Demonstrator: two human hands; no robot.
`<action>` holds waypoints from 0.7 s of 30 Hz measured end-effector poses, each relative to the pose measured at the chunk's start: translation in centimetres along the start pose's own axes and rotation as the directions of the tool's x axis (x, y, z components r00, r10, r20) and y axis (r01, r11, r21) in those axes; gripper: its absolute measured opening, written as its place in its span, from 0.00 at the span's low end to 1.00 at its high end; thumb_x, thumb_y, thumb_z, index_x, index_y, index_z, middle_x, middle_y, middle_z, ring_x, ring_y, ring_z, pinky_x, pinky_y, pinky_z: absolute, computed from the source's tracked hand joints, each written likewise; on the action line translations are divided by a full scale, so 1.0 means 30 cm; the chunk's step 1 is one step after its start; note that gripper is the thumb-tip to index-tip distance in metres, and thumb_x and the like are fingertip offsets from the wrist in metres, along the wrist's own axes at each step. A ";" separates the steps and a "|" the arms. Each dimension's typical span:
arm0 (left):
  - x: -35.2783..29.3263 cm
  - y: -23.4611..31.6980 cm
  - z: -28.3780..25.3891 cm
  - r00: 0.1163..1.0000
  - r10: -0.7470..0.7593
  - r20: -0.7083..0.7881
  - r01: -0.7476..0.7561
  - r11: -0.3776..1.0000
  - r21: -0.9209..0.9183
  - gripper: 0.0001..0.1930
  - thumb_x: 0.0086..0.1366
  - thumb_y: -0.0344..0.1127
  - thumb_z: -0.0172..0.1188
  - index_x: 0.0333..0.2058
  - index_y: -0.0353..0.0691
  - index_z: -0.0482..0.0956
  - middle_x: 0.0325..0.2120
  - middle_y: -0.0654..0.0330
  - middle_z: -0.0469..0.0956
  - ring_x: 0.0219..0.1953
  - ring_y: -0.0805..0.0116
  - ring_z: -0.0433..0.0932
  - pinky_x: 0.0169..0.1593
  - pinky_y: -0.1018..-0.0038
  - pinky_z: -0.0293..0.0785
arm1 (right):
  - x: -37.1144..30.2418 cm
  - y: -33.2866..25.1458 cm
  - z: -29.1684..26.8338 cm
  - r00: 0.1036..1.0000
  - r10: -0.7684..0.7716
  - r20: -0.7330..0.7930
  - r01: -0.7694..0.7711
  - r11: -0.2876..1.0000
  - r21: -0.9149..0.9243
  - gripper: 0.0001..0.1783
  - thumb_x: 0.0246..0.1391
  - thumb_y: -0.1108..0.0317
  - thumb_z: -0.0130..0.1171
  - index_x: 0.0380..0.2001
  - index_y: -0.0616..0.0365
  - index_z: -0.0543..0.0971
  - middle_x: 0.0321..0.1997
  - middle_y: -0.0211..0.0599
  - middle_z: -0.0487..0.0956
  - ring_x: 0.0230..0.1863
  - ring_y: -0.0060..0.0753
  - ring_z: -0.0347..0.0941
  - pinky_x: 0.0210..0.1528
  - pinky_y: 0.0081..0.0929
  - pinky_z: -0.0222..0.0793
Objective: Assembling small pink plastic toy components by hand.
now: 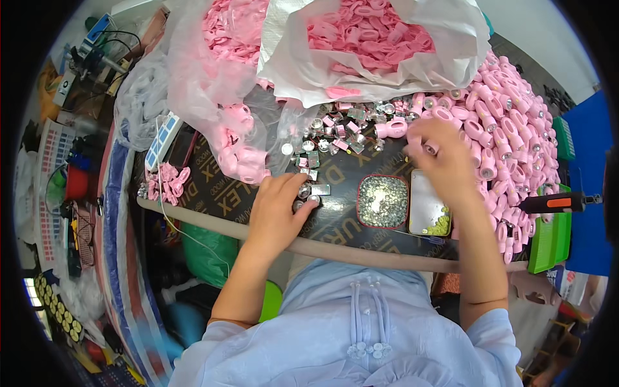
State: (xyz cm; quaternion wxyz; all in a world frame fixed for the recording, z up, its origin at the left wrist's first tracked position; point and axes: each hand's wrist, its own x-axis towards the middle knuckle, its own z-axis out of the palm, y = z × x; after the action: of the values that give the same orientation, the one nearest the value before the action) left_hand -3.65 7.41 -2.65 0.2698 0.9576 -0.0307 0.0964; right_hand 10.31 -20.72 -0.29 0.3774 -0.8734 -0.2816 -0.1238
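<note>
My left hand [278, 209] rests on the dark tabletop, its thumb and fingers curled around small silver flashlight inserts [320, 189] with round reflector heads. More of these inserts [322, 143] lie scattered beyond it. Farther right, my right hand [445, 158] is raised beside a big heap of pink mini flashlights [509, 129]. Its fingers close on a pink flashlight [431, 148], whose round end shows between them; the rest is covered by the hand. Between my hands sits a square tin [383, 201] of small metal pieces. Beside it, a shallow tin lid [422, 200] holds yellow-green bits.
A white sack [284, 48] of pink shells stands at the back, next to a clear plastic bag [193, 77]. Pink clips [169, 182] and a power strip [161, 142] are at left. A black-and-orange tool [558, 203] and green trays [553, 242] border the right.
</note>
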 end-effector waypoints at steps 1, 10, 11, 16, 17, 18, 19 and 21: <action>0.001 -0.010 0.028 0.999 0.000 -0.037 0.001 1.000 0.015 0.22 0.54 0.32 0.70 0.48 0.39 0.78 0.45 0.52 0.79 0.48 0.48 0.74 0.52 0.61 0.71 | -0.020 -0.053 0.062 0.984 0.021 0.177 -0.037 0.995 0.087 0.13 0.46 0.77 0.66 0.38 0.56 0.82 0.44 0.37 0.82 0.48 0.42 0.76 0.53 0.36 0.72; 0.076 -0.109 0.032 0.919 -0.353 -0.175 0.232 0.845 -0.481 0.08 0.62 0.25 0.62 0.41 0.34 0.81 0.32 0.59 0.80 0.31 0.77 0.76 0.35 0.80 0.71 | -0.038 -0.171 0.389 0.872 -0.241 0.426 0.194 0.969 0.151 0.11 0.45 0.76 0.63 0.36 0.60 0.79 0.39 0.45 0.80 0.43 0.48 0.76 0.46 0.36 0.73; 0.083 -0.115 0.011 0.944 -0.285 -0.164 0.175 0.859 -0.480 0.09 0.63 0.25 0.61 0.42 0.34 0.81 0.33 0.59 0.80 0.31 0.77 0.76 0.35 0.80 0.72 | -0.035 -0.163 0.388 0.907 -0.186 0.379 0.115 0.973 0.202 0.12 0.45 0.76 0.62 0.36 0.59 0.79 0.38 0.46 0.80 0.41 0.49 0.77 0.44 0.35 0.73; 0.144 -0.144 -0.077 0.989 0.031 -0.144 -0.048 0.991 -0.121 0.14 0.61 0.20 0.56 0.46 0.35 0.79 0.41 0.50 0.81 0.42 0.52 0.80 0.46 0.66 0.76 | 0.028 -0.106 0.279 0.630 0.302 0.716 -0.744 0.501 0.443 0.13 0.59 0.72 0.61 0.46 0.62 0.76 0.32 0.34 0.79 0.31 0.20 0.76 0.30 0.21 0.71; 0.184 -0.202 -0.095 0.968 0.169 -0.187 -0.161 0.985 0.059 0.17 0.62 0.21 0.52 0.49 0.37 0.79 0.44 0.47 0.80 0.50 0.50 0.79 0.54 0.63 0.72 | 0.026 -0.086 0.274 0.635 0.288 0.717 -0.751 0.448 0.485 0.14 0.58 0.72 0.62 0.47 0.63 0.76 0.32 0.35 0.79 0.30 0.21 0.76 0.30 0.20 0.71; 0.228 -0.231 -0.112 0.954 0.227 -0.194 -0.173 0.949 0.262 0.17 0.61 0.22 0.52 0.49 0.37 0.79 0.45 0.47 0.80 0.51 0.48 0.77 0.58 0.59 0.68 | 0.027 -0.093 0.262 0.648 0.293 0.704 -0.694 0.607 0.386 0.13 0.54 0.75 0.63 0.44 0.62 0.79 0.35 0.34 0.78 0.32 0.20 0.75 0.33 0.21 0.71; 0.268 -0.249 -0.138 0.940 0.287 -0.186 -0.176 0.872 0.457 0.18 0.61 0.22 0.51 0.49 0.37 0.79 0.46 0.48 0.80 0.52 0.47 0.76 0.62 0.54 0.63 | 0.013 -0.110 0.268 0.766 0.263 0.586 -0.523 0.785 0.332 0.13 0.52 0.76 0.64 0.42 0.62 0.80 0.35 0.35 0.78 0.32 0.22 0.75 0.35 0.22 0.71; 0.332 -0.336 -0.172 0.917 0.367 -0.154 -0.203 0.764 0.613 0.16 0.61 0.26 0.51 0.47 0.37 0.79 0.44 0.47 0.80 0.52 0.49 0.77 0.65 0.49 0.58 | -0.020 -0.124 0.282 0.933 0.047 0.356 -0.126 0.971 0.201 0.13 0.47 0.77 0.66 0.39 0.62 0.81 0.37 0.42 0.78 0.35 0.38 0.78 0.39 0.30 0.73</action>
State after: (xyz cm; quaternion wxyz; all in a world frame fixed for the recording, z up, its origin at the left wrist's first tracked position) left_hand 6.37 18.63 -1.48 -0.0544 0.9555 -0.1096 0.2683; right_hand 7.69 -12.73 -4.15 0.4214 -0.8457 -0.3170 0.0817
